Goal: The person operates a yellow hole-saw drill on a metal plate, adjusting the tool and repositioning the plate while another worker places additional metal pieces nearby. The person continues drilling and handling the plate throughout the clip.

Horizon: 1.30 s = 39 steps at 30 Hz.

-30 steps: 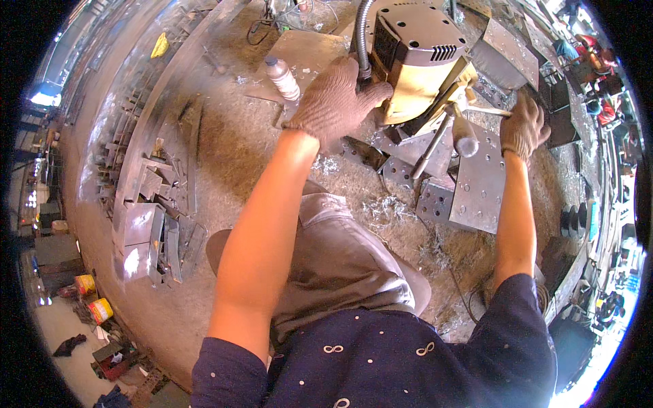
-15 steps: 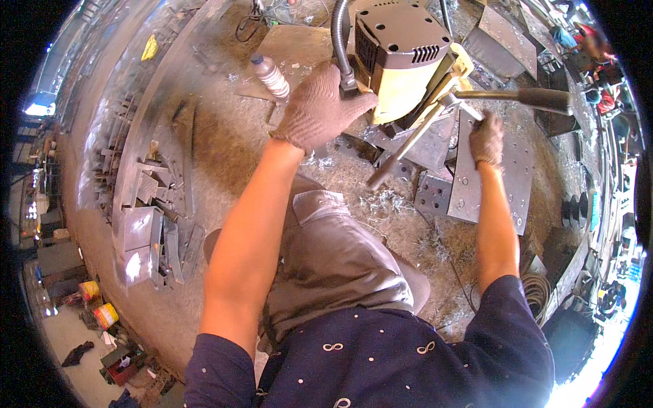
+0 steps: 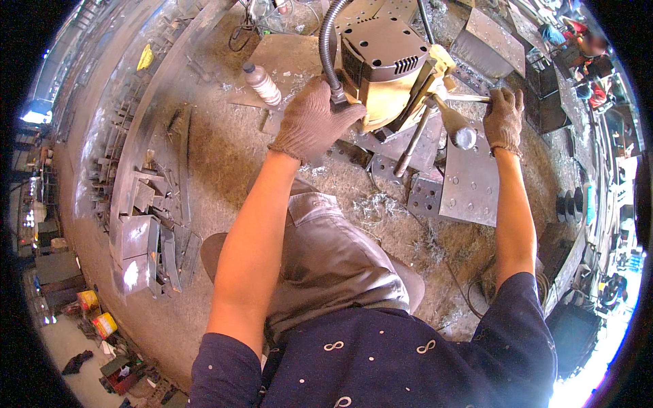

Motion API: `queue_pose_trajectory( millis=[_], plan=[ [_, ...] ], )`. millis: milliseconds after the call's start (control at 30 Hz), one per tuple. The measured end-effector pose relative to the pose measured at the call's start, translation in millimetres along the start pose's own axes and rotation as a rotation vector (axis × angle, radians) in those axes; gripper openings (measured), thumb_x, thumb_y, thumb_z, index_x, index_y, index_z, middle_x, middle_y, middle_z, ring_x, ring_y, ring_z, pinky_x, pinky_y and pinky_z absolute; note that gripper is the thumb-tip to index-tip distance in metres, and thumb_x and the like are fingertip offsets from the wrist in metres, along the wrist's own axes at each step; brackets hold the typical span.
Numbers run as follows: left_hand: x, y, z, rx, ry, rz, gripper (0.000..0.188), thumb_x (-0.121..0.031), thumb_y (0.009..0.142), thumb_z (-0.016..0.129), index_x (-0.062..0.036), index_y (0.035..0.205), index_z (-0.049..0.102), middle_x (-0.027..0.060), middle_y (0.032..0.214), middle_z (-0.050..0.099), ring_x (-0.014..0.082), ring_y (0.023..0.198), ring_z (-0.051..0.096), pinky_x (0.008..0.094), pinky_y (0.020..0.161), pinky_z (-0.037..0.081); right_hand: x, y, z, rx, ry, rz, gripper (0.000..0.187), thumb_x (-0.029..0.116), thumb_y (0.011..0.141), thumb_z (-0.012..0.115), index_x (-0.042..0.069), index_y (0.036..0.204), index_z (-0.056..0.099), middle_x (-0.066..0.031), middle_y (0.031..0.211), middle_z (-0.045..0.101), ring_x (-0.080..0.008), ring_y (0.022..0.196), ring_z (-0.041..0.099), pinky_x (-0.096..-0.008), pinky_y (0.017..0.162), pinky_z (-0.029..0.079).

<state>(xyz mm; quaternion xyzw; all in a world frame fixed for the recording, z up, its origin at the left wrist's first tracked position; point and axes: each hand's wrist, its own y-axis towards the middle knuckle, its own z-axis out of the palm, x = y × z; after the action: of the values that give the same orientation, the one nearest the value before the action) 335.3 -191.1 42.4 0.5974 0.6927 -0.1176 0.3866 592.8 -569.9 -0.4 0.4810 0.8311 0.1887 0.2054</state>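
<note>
A yellow and dark-brown magnetic drill (image 3: pixel 388 51) stands upright on steel plates in front of me. My gloved left hand (image 3: pixel 314 122) grips its left side at the base of the ribbed cable conduit (image 3: pixel 326 51), thumb stretched toward the yellow body; its other fingertips are hidden. My gloved right hand (image 3: pixel 504 121) is closed around the outer end of one spoke of the feed handle (image 3: pixel 416 139), on the drill's right side. Another spoke points toward me, its round grip end showing. The drill bit is hidden under the body.
A drilled steel plate (image 3: pixel 469 180) lies below the handle, with metal shavings (image 3: pixel 384 207) nearby. A plastic bottle (image 3: pixel 262 85) stands left of the drill. Steel offcuts (image 3: pixel 139 238) are stacked at left; a bent steel piece (image 3: pixel 488 42) lies at back right. People are at far right.
The feed handle has turned, swinging one spoke's grip from the right round toward me. My right hand has moved slightly up and right. My left hand stays on the drill.
</note>
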Motion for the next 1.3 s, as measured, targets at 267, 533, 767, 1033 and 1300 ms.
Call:
queue_pose_trajectory(
  millis=[267,533,767,1033,1300],
  plan=[
    [-11.9,-0.6,-3.2,0.002,0.008,-0.034,0.053,-0.045,0.088,0.090,-0.0043,0.114,0.068,0.0159,0.104,0.073,0.0352,0.098,0.072,0.0469,0.087,0.058,-10.0,-4.7,-4.5,0.025,0.177,0.089,0.048,0.042,0.104,0.067,0.015,0.144,0.071,-0.0199,0.169,0.050,-0.0535,0.163,0.029,-0.0598,0.132,0.032],
    [-10.2,-3.9,-3.6,-0.044,-0.014,0.011,0.053,-0.043,0.088,0.091,-0.0049,0.116,0.068,0.0151,0.104,0.073,0.0350,0.098,0.073,0.0469,0.087,0.058,49.8,2.4,17.2,-0.278,0.353,0.745,0.123,0.068,0.088,0.081,-0.001,0.173,0.026,-0.0323,0.176,0.031,-0.0495,0.167,0.022,-0.0552,0.136,0.022],
    [-0.7,-3.3,-7.8,0.014,-0.063,-0.019,0.052,-0.036,0.090,0.089,-0.0040,0.126,0.070,0.0146,0.120,0.076,0.0323,0.110,0.073,0.0455,0.097,0.056,99.0,7.7,10.7,0.154,1.810,1.193,0.098,0.064,0.092,0.073,0.017,0.171,0.039,-0.0189,0.180,0.028,-0.0482,0.156,0.038,-0.0789,0.117,0.033],
    [-2.4,0.4,-4.3,0.091,-0.063,-0.092,0.051,-0.036,0.091,0.090,-0.0037,0.125,0.070,0.0150,0.117,0.076,0.0303,0.109,0.074,0.0439,0.096,0.057,90.2,7.3,24.3,0.288,2.101,1.223,0.089,0.068,0.096,0.064,0.024,0.169,0.037,-0.0205,0.157,0.046,-0.0422,0.124,0.059,-0.0726,0.097,0.048],
    [1.3,-1.2,-1.2,0.028,-0.055,-0.039,0.055,-0.035,0.090,0.090,-0.0037,0.130,0.069,0.0163,0.118,0.076,0.0322,0.111,0.074,0.0451,0.099,0.057,96.9,5.6,10.7,0.273,2.055,1.194,0.092,0.070,0.096,0.063,0.021,0.169,0.034,-0.0191,0.141,0.056,-0.0382,0.107,0.064,-0.0665,0.087,0.052]
  ],
)
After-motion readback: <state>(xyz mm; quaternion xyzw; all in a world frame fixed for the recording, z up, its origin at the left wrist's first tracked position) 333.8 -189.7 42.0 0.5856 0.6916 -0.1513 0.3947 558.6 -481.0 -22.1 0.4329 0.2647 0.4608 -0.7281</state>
